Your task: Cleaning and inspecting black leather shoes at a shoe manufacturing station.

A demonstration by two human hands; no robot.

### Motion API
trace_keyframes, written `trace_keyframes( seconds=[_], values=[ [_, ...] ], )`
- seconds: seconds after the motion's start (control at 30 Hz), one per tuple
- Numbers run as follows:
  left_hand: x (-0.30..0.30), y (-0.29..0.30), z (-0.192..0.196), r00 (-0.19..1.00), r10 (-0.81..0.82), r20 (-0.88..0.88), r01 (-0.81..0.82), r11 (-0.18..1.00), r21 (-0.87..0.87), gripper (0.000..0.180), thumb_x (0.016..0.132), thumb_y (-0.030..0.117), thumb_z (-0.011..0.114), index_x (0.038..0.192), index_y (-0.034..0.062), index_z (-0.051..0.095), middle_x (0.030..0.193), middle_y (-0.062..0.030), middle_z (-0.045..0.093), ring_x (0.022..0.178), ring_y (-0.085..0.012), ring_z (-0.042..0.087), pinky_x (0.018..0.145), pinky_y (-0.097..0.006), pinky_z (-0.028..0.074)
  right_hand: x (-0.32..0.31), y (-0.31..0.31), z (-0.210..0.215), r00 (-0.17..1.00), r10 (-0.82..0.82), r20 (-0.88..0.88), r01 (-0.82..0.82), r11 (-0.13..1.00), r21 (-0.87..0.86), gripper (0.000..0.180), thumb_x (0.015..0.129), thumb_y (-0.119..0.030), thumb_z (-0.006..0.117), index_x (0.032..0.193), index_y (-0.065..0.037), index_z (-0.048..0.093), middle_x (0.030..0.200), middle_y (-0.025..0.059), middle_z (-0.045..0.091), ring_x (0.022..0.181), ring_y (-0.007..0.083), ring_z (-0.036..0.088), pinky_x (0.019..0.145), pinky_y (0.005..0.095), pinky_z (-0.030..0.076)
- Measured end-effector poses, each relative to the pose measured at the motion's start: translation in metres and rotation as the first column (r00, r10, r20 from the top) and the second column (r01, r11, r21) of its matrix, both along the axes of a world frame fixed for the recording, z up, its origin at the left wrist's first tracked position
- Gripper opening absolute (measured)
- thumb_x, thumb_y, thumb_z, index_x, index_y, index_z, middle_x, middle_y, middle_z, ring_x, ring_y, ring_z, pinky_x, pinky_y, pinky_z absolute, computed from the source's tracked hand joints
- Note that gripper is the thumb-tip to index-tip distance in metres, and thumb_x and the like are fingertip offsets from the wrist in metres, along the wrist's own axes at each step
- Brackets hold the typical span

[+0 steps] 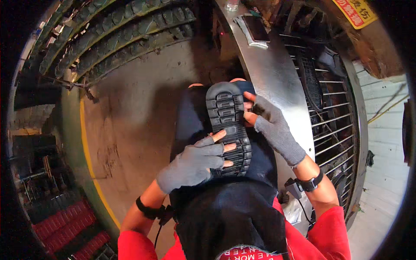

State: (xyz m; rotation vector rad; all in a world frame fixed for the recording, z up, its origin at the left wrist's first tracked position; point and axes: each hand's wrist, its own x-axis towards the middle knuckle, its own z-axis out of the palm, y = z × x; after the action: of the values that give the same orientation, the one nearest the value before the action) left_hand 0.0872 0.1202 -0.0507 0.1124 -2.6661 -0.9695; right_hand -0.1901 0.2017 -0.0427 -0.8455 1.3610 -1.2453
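A black rubber shoe sole [226,113] lies lengthwise over my dark-clad lap, its ribbed tread facing up. My left hand [195,162], in a grey fingerless glove, holds the near half from the left side, with fingers laid apart across the tread. On the far right edge of the sole, the bent fingers of my right hand [268,119] close against the rim; this hand wears a matching glove. A dark patch shows at the right palm, and I cannot make out whether it is a thing or a stain. The sole's underside is hidden.
A metal worktop [277,78] runs along my right, with a phone [255,28] on a white cloth. Beyond it, a rod rack [331,125] bears a black sole [310,78]. Shelves of dark shoe-shaped pieces [143,32] stand far left; red ribbed pieces [65,225] sit lower left.
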Motion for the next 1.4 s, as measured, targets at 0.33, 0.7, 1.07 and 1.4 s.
trace_keyframes(
  seconds=[0.33, 0.7, 1.07, 1.4],
  values=[
    [-0.066, -0.046, 0.003, 0.779, 0.61, 0.145, -0.624, 0.735, 0.266, 0.074, 0.084, 0.028, 0.087, 0.148, 0.0045, 0.058, 0.141, -0.0175, 0.062, 0.139, -0.0333, 0.053, 0.119, -0.042, 0.04, -0.028, -0.051, 0.011, 0.81, 0.166, -0.563, -0.264, 0.96, -0.096, 0.037, 0.094, -0.02, 0.079, 0.122, 0.003, 0.072, 0.1, 0.0094, 0.07, 0.095, 0.0148, 0.064, 0.081, 0.0295, 0.051],
    [-0.017, 0.005, 0.033, 0.948, 0.316, -0.03, -0.274, 0.864, 0.421, 0.063, 0.067, 0.039, 0.098, 0.122, 0.016, 0.079, 0.106, -0.0087, 0.057, 0.102, -0.0322, 0.059, 0.094, -0.041, 0.051, -0.031, 0.014, 0.044, 0.785, 0.557, -0.271, -0.601, 0.791, -0.117, 0.052, 0.065, -0.034, 0.101, 0.101, -0.01, 0.071, 0.11, 0.0105, 0.063, 0.111, 0.0324, 0.06, 0.101, 0.0433, 0.047],
    [-0.076, -0.056, 0.021, 0.752, 0.571, 0.33, -0.653, 0.572, 0.497, 0.061, 0.083, 0.026, 0.087, 0.135, 0.0015, 0.067, 0.12, -0.0139, 0.064, 0.101, -0.0307, 0.06, 0.101, -0.039, 0.047, -0.021, -0.042, -0.006, 0.987, 0.163, -0.001, -0.162, 0.978, 0.134, 0.056, 0.081, -0.018, 0.087, 0.129, -0.01, 0.059, 0.111, 0.0016, 0.054, 0.108, 0.0153, 0.051, 0.103, 0.0313, 0.04],
    [-0.065, -0.088, -0.004, 0.874, 0.386, 0.295, -0.419, 0.291, 0.86, 0.097, 0.084, 0.047, 0.087, 0.157, -0.0008, 0.045, 0.137, -0.0141, 0.058, 0.128, -0.0263, 0.058, 0.107, -0.036, 0.048, -0.029, -0.075, -0.019, 0.969, 0.222, 0.108, -0.235, 0.963, 0.131, 0.083, 0.083, -0.047, 0.081, 0.147, 0.001, 0.057, 0.115, 0.0039, 0.055, 0.098, 0.0177, 0.055, 0.087, 0.0306, 0.046]
  ],
)
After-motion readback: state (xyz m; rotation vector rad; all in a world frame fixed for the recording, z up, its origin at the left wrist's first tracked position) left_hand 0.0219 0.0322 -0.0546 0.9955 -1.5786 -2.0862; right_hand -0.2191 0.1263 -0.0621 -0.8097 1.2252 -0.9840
